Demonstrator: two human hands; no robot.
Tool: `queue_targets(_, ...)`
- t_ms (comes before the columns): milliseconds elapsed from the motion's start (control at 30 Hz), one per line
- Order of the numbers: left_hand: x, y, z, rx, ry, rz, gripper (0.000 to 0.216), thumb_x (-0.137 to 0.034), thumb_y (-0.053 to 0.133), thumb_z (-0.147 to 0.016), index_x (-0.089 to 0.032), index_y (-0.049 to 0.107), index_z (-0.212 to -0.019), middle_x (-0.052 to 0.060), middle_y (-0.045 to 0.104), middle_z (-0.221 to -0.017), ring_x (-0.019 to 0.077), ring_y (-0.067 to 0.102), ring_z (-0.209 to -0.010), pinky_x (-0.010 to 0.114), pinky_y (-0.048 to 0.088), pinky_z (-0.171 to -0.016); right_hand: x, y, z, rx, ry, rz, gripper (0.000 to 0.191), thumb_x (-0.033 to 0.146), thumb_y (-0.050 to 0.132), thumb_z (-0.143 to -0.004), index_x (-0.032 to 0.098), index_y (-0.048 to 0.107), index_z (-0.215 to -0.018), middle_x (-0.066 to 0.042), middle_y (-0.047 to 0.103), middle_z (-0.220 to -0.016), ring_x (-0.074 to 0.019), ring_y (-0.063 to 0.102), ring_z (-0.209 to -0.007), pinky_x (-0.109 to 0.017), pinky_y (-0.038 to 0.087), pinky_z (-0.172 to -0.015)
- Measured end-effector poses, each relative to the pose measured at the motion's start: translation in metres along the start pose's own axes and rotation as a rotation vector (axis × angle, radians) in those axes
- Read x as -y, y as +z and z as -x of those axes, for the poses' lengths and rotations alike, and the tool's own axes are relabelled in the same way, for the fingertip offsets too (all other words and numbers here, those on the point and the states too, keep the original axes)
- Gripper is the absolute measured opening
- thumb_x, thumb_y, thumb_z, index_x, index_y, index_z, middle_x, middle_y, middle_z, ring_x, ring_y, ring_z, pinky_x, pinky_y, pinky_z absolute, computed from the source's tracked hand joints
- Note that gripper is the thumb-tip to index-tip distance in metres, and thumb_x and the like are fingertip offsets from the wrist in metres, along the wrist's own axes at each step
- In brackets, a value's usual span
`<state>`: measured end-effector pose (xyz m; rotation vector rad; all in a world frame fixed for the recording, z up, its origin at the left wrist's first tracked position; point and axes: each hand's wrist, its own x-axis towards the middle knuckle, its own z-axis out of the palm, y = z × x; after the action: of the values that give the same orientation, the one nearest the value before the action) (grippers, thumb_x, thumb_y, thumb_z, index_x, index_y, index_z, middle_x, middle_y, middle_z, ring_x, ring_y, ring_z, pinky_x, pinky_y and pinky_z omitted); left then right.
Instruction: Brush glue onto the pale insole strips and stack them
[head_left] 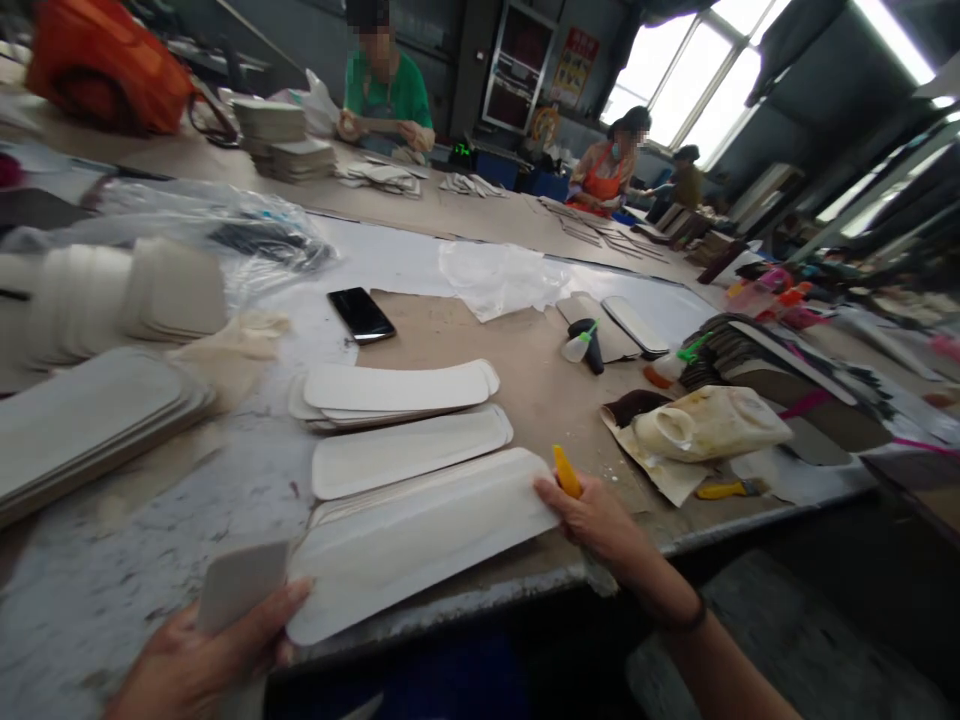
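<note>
A long white rounded panel (427,545) lies aslant at the table's front edge. My left hand (217,640) is closed around a grey rounded strip (244,582), its thumb tip at the panel's left end. My right hand (600,520) is closed round a yellow-handled brush (566,472), and its fingertips touch the panel's right end. The brush's lower end is partly hidden below the hand. Just behind lie a second group of white panels (412,452) and a small stack of similar panels (397,388).
More panels (90,415) are stacked at left. A phone (361,315) lies behind. At right are a stained plastic container (712,425), another yellow brush (731,489), a small squeeze bottle (577,346) and dark stacked pieces (780,370). Co-workers (386,90) are at tables beyond.
</note>
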<state>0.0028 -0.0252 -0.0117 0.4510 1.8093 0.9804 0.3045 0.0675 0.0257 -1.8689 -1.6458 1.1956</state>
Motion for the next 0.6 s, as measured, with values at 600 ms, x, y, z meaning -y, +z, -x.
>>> queue_targets(600,-0.004,-0.007,0.012,0.04,-0.125,0.134,0.046,-0.057,0.079,-0.045,-0.018,0.059,-0.06,-0.005,0.053,-0.042,0.014,0.049,-0.043,0.024,0.04,-0.044,0.008,0.017,0.02,-0.018,-0.002,-0.117,0.039,0.059,0.058,-0.071,0.021,0.052,-0.065,0.006,0.039,-0.046,-0.0108,0.038,-0.043,-0.024,0.031,-0.041)
